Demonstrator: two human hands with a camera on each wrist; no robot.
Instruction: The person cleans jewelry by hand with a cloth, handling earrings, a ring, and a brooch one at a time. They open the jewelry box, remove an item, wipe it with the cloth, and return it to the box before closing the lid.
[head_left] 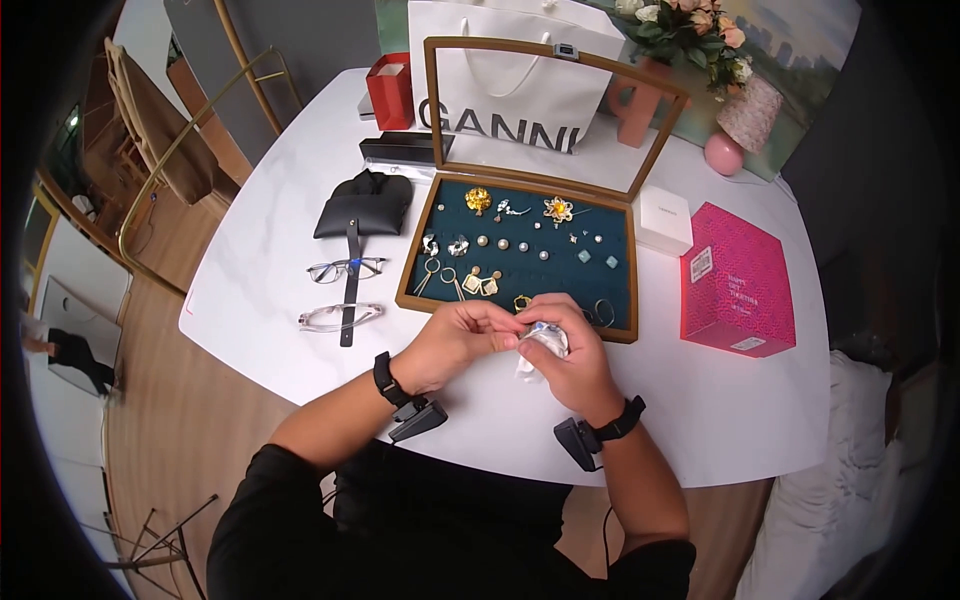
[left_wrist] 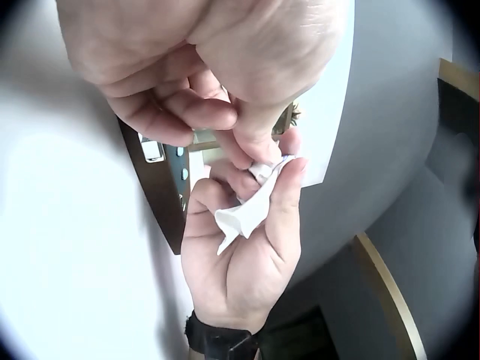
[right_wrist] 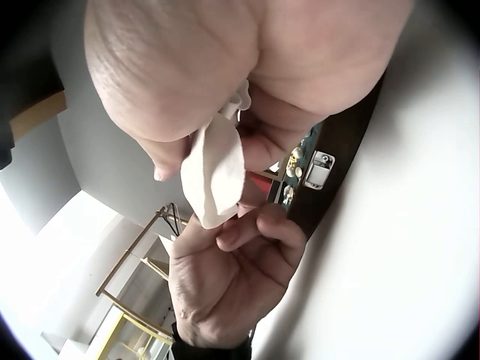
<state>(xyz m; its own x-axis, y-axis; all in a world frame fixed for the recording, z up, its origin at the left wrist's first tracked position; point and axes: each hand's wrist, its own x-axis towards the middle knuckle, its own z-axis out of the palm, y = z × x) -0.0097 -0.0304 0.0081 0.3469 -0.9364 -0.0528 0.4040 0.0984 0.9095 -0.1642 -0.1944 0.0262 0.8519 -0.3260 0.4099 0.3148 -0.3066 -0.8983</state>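
Observation:
In front of the jewelry case [head_left: 515, 183], both hands meet over a crumpled white cloth [head_left: 530, 368]. My right hand [head_left: 583, 365] holds the cloth between thumb and fingers, and its loose end hangs below the palm. At the cloth's upper edge, the thumb and forefinger of my left hand [head_left: 450, 345] pinch together. The left wrist view shows the cloth [left_wrist: 251, 214] folded across the right fingers, with the left thumb tip against it. From the right wrist side, the cloth [right_wrist: 214, 176] drapes toward the left palm. Whatever lies inside the folds is hidden.
The case's glass lid [head_left: 655, 135] stands raised, with rings, earrings and brooches on the green lining. To the left lie two pairs of glasses [head_left: 340, 317] and a black pouch [head_left: 365, 208]. A white box [head_left: 663, 222] and pink box [head_left: 737, 285] stand right; a paper bag [head_left: 510, 80] behind.

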